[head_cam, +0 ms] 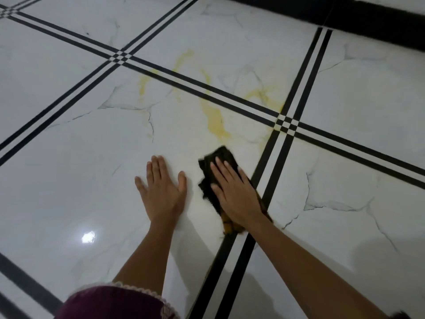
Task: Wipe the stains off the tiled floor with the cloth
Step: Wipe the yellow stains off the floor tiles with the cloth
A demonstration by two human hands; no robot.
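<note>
Head view looks down on a glossy white floor (80,180) crossed by paired black lines. At lower centre of the frame the right hand (236,192) lies flat on a dark cloth (208,180), fingers (218,168) stretched out and pressing down rather than curled around it; a yellowed corner of the cloth shows below the wrist. Just left of it the left hand (162,187) rests palm-down on bare tile, fingers spread, holding nothing, probably as a prop.

Yellow stains (216,122) run from just above the cloth up through the centre of the frame, with fainter streaks at upper centre and toward the line crossing at centre right. By the look of it the wiping is under way with most of the mess left: the cloth sits at the lower end of the largest smear.

Next the cloth likely needs pushing up the frame over that smear under firm pressure, then across the black lines to the streaks beyond.

Open tile lies on every side. A dark skirting (368,21) at upper right is the only boundary, well apart from the stains.
</note>
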